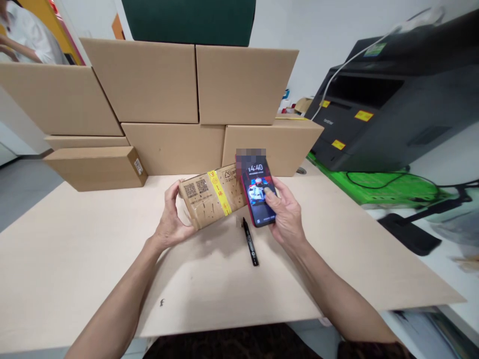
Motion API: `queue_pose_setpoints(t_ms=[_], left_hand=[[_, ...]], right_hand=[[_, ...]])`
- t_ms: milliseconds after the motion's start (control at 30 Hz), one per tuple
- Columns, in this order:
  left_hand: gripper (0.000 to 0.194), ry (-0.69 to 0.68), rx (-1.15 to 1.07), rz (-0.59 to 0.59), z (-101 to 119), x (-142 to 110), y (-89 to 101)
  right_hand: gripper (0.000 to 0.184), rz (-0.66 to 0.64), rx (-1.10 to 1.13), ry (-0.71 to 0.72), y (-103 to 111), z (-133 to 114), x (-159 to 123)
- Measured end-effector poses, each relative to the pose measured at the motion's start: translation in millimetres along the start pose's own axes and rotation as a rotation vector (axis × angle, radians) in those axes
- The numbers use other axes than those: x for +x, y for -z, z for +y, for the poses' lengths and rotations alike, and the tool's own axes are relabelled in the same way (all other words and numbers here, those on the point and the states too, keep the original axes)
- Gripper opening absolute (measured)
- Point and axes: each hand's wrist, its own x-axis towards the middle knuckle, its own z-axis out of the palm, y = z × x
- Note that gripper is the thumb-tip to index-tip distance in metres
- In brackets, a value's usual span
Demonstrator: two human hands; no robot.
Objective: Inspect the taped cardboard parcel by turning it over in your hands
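A small cardboard box [204, 202] with printed codes and a strip of yellow tape is tilted above the table. My left hand [172, 219] grips its left end, thumb below and fingers behind. In my right hand [288, 214] is a smartphone [256, 197] with a red edge; its lit screen reads 14:40 and my thumb rests on the glass. The phone overlaps the box's right end and hides part of it. Under them a black marker pen [250, 242] lies on the table, touched by neither hand.
Stacked cardboard boxes [172, 149] wall off the table's back, with a long flat box [93, 169] at left and a dark green box [189, 20] on top. A dark printer [355, 119] stands at right, beside a black stand [409, 234]. Another person [33, 35] is at far left.
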Motion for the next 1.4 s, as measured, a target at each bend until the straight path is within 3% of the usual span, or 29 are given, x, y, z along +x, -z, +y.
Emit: queue_pose_setpoints(t_ms=[100, 200, 433, 667, 833, 1033, 1233, 1400], left_hand=[[0.142, -0.005, 0.005, -0.001, 0, 0, -0.3], [0.140, -0.001, 0.003, -0.003, 0, 0, -1.2], [0.137, -0.006, 0.015, -0.002, 3, 0, -2.4], [0.139, -0.005, 0.015, -0.006, 3, 0, -1.4], [0.138, -0.002, 0.015, -0.006, 3, 0, -1.8], [0.141, -0.020, 0.030, -0.009, 3, 0, -2.0], [0.143, -0.014, 0.019, -0.007, 2, 1, -2.5], [0.144, -0.010, 0.019, -0.006, 2, 1, -2.8]], right_hand=[[0.077, 0.139, -0.106, 0.014, 22, 7, 28], [0.067, 0.262, -0.317, -0.083, 48, 17, 56], [0.040, 0.348, -0.472, -0.224, 83, 38, 83], [0.025, 0.323, -0.519, -0.333, 94, 35, 85], [0.012, 0.222, -0.490, -0.524, 102, 15, 80], [0.020, 0.209, -0.417, -0.672, 109, -7, 73], [0.025, 0.263, -0.424, -0.677, 119, -15, 64], [0.027, 0.211, -0.514, -0.561, 128, -12, 56]])
